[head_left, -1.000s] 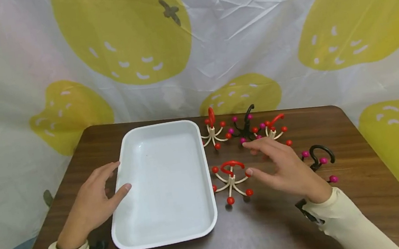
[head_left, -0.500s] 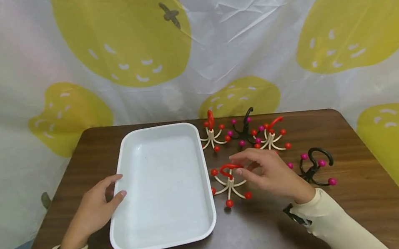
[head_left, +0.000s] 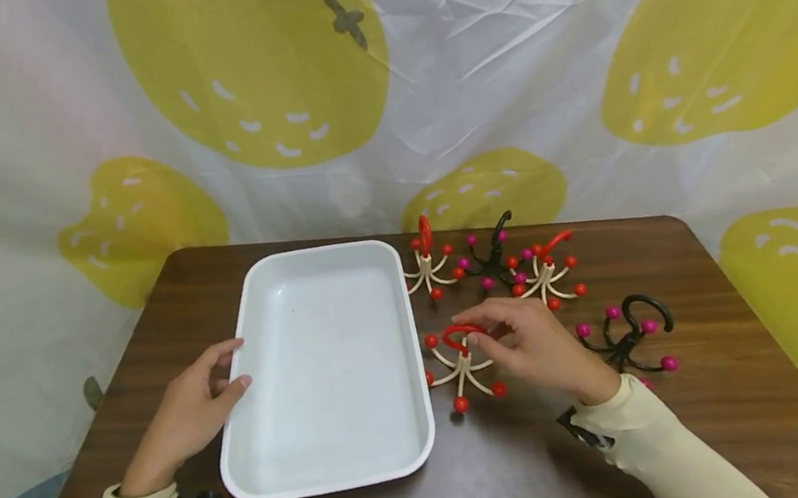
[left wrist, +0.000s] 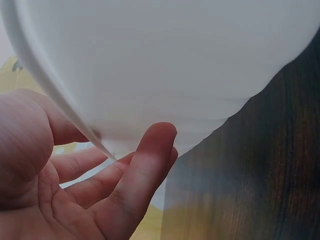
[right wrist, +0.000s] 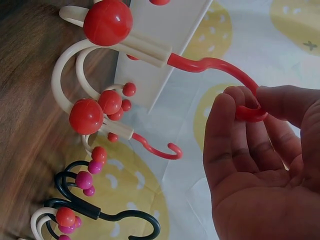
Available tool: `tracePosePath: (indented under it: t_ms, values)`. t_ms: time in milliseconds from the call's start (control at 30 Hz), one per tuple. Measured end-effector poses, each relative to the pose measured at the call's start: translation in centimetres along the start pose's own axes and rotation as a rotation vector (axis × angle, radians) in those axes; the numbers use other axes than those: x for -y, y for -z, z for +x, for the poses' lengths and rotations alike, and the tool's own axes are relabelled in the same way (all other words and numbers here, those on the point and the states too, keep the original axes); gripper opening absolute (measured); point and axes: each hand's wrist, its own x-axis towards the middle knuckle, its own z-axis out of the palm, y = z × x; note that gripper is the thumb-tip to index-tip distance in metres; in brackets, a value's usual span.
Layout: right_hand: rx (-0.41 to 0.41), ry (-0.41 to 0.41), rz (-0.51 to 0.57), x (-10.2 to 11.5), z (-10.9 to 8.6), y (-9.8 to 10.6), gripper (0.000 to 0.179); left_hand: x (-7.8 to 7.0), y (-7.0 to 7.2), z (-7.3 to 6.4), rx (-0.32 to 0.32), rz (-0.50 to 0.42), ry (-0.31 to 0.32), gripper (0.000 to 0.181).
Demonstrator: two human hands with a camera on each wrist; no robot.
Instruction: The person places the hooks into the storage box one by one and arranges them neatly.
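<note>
A white hook hanger (head_left: 464, 365) with curved arms, red ball tips and a red hook stands on the table, right of a white rectangular tray (head_left: 325, 376). My right hand (head_left: 529, 350) pinches its red hook (right wrist: 212, 63) between thumb and fingers; the right wrist view shows the thumb on the hook's curve. At the tray's left side, my left hand (head_left: 186, 416) holds the rim, thumb and fingers on either side of the tray wall (left wrist: 120, 75). Nothing lies inside the tray.
Behind the pinched hanger stand a white-and-red hanger (head_left: 426, 262), a black hanger (head_left: 495, 260) with magenta balls and another white-and-red one (head_left: 546, 273). Right of my right hand is a second black hanger (head_left: 629, 342). A lemon-print cloth (head_left: 332, 199) hangs behind the brown table (head_left: 505, 479).
My right hand has come left and down from above the table onto the red hook and taken hold of it. The left hand has closed in on the tray's rim. The tray stays put.
</note>
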Motion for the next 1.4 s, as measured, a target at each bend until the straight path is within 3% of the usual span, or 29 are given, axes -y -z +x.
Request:
tracePosePath:
  t_ms: [600, 833, 1200, 1400]
  values:
    - [-0.042, -0.068, 0.072, 0.0, 0.4, 0.4, 0.024, 0.2, 0.0, 0.0, 0.013, 0.002, 0.027, 0.059]
    - [-0.058, -0.139, 0.130, 0.1, 0.7, 0.7, 0.021, 0.4, -0.3, 0.0, 0.019, -0.005, 0.041, 0.058]
    - [-0.077, -0.214, 0.178, 0.9, 2.1, 1.2, 0.018, 0.4, -0.2, 0.0, 0.019, -0.021, 0.043, 0.058]
    - [-0.104, -0.205, 0.142, 1.4, 3.2, 1.5, 0.016, 0.6, -0.2, -0.2, 0.006, -0.024, 0.028, 0.057]
